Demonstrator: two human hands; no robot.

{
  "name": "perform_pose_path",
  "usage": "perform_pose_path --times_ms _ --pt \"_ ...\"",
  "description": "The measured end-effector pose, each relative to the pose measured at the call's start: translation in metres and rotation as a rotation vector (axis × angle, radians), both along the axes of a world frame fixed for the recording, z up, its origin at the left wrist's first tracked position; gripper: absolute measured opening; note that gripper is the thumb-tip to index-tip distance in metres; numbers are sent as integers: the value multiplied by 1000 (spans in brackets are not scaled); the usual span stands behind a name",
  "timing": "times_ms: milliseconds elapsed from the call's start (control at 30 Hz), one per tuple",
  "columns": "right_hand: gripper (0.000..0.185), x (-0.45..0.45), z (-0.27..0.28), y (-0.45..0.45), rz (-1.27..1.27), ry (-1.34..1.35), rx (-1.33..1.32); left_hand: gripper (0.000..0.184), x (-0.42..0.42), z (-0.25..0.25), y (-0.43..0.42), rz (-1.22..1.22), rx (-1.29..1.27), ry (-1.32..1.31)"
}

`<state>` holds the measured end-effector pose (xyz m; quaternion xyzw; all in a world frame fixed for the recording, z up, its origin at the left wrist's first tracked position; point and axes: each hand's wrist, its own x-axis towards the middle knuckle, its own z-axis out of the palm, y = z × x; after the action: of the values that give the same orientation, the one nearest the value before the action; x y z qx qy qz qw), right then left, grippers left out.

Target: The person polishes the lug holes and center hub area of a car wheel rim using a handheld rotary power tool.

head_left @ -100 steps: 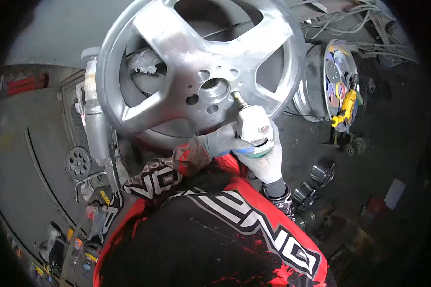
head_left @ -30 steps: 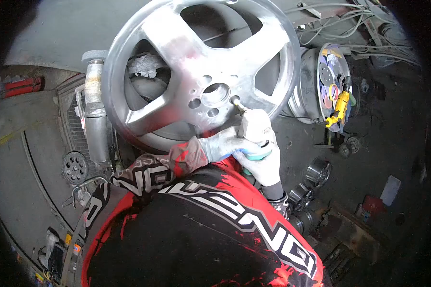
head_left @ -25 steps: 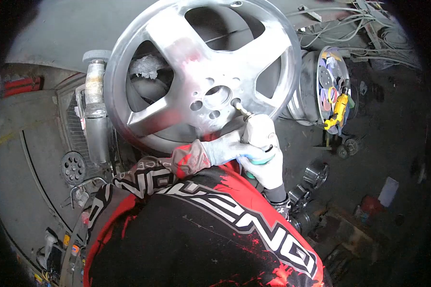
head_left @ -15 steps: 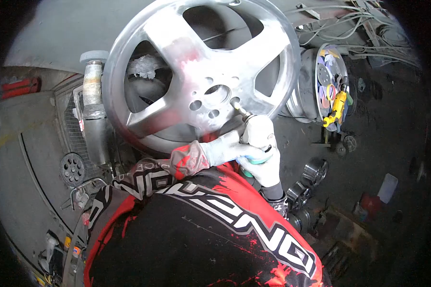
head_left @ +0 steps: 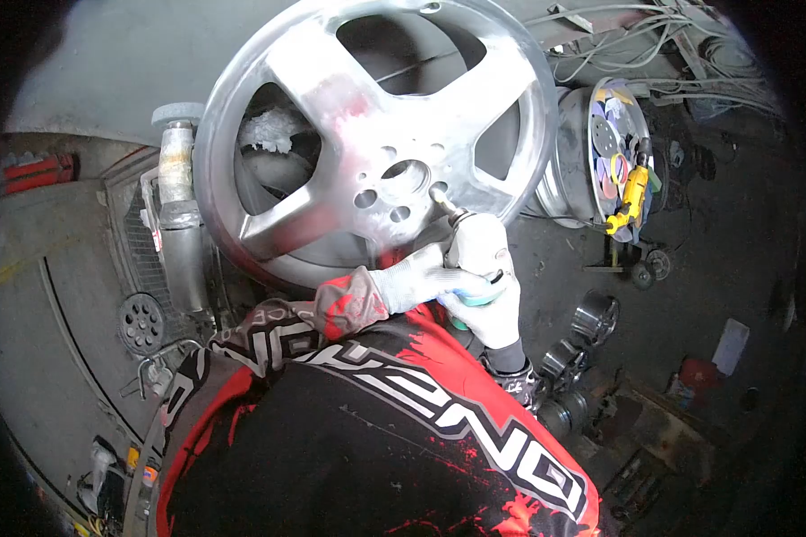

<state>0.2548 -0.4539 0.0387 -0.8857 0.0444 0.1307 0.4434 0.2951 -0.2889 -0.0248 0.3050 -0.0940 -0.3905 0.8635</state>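
A large five-spoke alloy wheel (head_left: 421, 125) faces me, its metal shiny with reddish smears on some spokes. Both my hands wear white gloves and close around a compact power tool that looks like a die grinder (head_left: 480, 243). Its slim shaft and pale tip reach into or against a bolt hole (head_left: 440, 191) beside the wheel's centre bore. My left hand (head_left: 414, 276) grips the tool's body from the left side. Below it, my right hand (head_left: 494, 315) wraps around the handle, where a bit of green shows between the gloves.
To the right, a second wheel rim (head_left: 575, 157) holds colourful sanding discs and a yellow power tool (head_left: 633, 195). Several smaller rims (head_left: 593, 315) lie on the dark floor. Left of the wheel stands a metal cylinder (head_left: 184, 259). Cables (head_left: 672, 27) hang at upper right.
The view has shifted slightly. Both hands keep hold of the die grinder, and its tip stays at the same bolt hole.
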Motion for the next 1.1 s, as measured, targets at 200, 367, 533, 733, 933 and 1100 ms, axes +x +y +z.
perform_pose_path --times_ms 200,367,533,733,933,1100 --pt "81 0 0 5 -11 -128 -145 41 8 4 -10 30 -19 8" --pt "77 -6 1 8 -39 -165 -141 49 12 14 2 -102 -1 -136" --pt "79 -4 3 18 -10 -176 -130 44 -2 -6 1 -81 -122 5" --pt "77 -5 2 6 -47 -133 -123 40 12 3 -10 -44 248 -533" --pt "75 -10 -3 11 -6 -243 -240 39 0 -11 -13 8 41 -233" --pt "74 -6 1 12 -27 -165 -192 41 6 -11 -4 -3 115 -409"
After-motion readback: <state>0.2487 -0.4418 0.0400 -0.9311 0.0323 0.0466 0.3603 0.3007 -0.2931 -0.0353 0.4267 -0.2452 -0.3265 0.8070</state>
